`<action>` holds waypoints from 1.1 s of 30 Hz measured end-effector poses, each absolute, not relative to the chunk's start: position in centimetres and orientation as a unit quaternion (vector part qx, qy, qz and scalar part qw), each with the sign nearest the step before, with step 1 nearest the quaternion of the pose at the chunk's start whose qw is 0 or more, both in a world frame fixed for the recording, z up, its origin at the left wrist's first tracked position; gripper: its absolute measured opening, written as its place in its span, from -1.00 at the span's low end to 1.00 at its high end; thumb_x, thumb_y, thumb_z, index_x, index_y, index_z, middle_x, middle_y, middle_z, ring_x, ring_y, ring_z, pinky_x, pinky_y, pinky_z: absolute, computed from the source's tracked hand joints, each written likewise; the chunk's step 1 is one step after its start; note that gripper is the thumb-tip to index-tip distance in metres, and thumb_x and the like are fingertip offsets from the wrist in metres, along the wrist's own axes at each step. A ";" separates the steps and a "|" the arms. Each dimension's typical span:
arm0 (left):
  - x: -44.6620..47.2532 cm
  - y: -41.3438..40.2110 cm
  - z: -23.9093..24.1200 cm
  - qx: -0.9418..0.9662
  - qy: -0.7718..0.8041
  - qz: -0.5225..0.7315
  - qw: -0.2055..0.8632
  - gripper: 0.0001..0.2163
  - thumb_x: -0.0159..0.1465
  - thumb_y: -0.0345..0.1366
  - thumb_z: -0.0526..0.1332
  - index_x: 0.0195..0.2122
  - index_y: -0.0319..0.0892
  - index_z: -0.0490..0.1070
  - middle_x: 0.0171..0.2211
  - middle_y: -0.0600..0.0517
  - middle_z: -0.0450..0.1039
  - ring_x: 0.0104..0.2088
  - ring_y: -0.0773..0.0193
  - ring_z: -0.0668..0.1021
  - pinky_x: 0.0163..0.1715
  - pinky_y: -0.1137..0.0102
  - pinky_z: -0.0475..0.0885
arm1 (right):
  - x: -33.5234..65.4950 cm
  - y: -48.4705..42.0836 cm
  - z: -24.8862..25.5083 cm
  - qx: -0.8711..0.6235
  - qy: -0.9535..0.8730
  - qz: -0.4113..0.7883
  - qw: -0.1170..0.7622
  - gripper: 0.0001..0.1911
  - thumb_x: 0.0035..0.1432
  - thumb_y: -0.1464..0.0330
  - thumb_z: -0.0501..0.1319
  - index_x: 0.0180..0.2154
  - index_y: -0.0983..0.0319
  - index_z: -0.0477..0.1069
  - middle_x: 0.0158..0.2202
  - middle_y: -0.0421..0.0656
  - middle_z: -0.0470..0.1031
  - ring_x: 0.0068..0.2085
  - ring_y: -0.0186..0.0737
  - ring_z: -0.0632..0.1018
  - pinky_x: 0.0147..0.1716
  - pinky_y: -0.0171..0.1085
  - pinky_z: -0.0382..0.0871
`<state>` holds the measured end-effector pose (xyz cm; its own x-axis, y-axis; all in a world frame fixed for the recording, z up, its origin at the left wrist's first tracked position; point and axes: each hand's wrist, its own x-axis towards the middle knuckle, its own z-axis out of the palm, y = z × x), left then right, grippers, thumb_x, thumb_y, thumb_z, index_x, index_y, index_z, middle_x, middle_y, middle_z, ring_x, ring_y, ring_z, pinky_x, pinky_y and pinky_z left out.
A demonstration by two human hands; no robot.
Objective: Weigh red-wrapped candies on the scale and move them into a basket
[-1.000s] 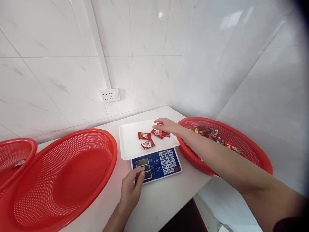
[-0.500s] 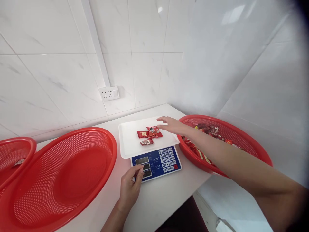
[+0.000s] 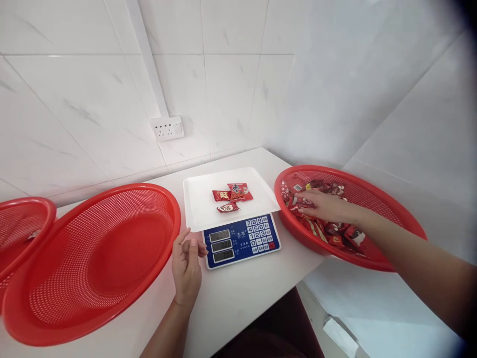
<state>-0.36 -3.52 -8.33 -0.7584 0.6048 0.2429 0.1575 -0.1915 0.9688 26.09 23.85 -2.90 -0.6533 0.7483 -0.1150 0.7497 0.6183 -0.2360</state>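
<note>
My left hand (image 3: 188, 266) is beside the left edge of the blue scale (image 3: 242, 242), its fingers loosely bent and apart, holding nothing. On the white weighing tray (image 3: 203, 214) of the scale lie several small red snack packets (image 3: 237, 192), some overlapping. My right hand (image 3: 326, 206) reaches into the right red basket (image 3: 408, 233), palm down over a pile of red wrapped snacks (image 3: 316, 228). Its fingers are spread and touch the packets at the basket's left side; the fingertips are partly lost among the wrappers.
A large red perforated basket (image 3: 122, 263) stands left of the scale, bare inside. Another red basket (image 3: 22, 219) at the far left edge has a small packet in it. Behind the white table (image 3: 231, 308) is a tiled wall with a power socket (image 3: 167, 129).
My right hand has left the packets on the tray and gone right into the basket of snacks. My left hand has drawn back left off the display, its fingers loosening. The view has tilted slightly.
</note>
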 end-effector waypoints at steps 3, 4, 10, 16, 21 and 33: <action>-0.4 -3.5 -8.4 0.313 0.619 0.701 0.161 -0.67 0.26 -0.14 0.12 -0.01 -0.19 0.24 -0.49 0.10 0.43 -0.47 0.34 0.52 -0.43 0.41 0.48 | 27.3 23.9 -4.0 0.420 0.899 -0.127 0.002 -0.48 0.04 0.22 0.21 0.06 0.23 0.32 0.17 0.08 0.26 0.15 0.13 0.32 0.08 -0.06 0.24; -0.4 -3.5 -8.4 0.317 0.623 0.697 0.162 -0.67 0.26 -0.14 0.12 -0.02 -0.19 0.25 -0.50 0.10 0.43 -0.47 0.34 0.52 -0.44 0.41 0.48 | 27.4 23.9 -4.1 0.418 0.900 -0.125 -0.004 -0.50 0.03 0.24 0.22 0.03 0.22 0.34 0.15 0.09 0.28 0.13 0.12 0.34 0.06 -0.09 0.25; -0.5 -3.5 -8.5 0.327 0.627 0.687 0.166 -0.70 0.25 -0.13 0.12 -0.05 -0.17 0.28 -0.51 0.10 0.42 -0.47 0.33 0.51 -0.45 0.42 0.47 | 27.8 23.4 -2.7 0.460 0.877 -0.138 -0.025 -0.85 0.10 0.31 0.12 -0.29 0.13 0.43 -0.21 -0.09 0.54 -0.22 -0.04 0.55 -0.26 -0.18 0.40; -0.7 -3.5 -8.6 0.330 0.653 0.665 0.148 -0.69 0.24 -0.09 0.12 -0.09 -0.16 0.32 -0.49 0.09 0.41 -0.47 0.32 0.50 -0.45 0.42 0.47 | 29.0 23.4 0.3 0.513 0.854 -0.085 -0.036 -0.83 0.11 0.35 0.10 -0.30 0.11 0.45 -0.26 -0.14 0.53 -0.27 -0.09 0.54 -0.31 -0.22 0.38; -0.8 -3.3 -8.8 0.333 0.682 0.635 0.144 -0.70 0.22 -0.06 0.12 -0.13 -0.13 0.36 -0.47 0.08 0.41 -0.46 0.31 0.50 -0.45 0.43 0.47 | 28.4 22.7 0.2 0.484 0.870 -0.068 -0.064 -0.66 0.12 0.42 0.10 -0.05 0.21 0.41 0.05 0.03 0.37 0.09 0.05 0.34 0.05 -0.05 0.19; -1.0 -3.2 -8.9 0.352 0.722 0.582 0.124 -0.64 0.18 0.03 0.09 -0.17 -0.12 0.39 -0.50 0.08 0.42 -0.49 0.30 0.50 -0.45 0.42 0.47 | 26.4 22.8 -1.7 0.492 0.855 -0.155 -0.050 -0.84 0.11 0.42 0.14 -0.22 0.13 0.38 -0.32 -0.19 0.54 -0.31 -0.15 0.53 -0.37 -0.29 0.31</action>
<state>-1.00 -3.20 -8.93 -0.7219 0.6525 0.2303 0.3635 0.0744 0.9286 26.40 22.83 -1.73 -0.5106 0.8572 -0.0677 0.8264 0.4675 -0.3138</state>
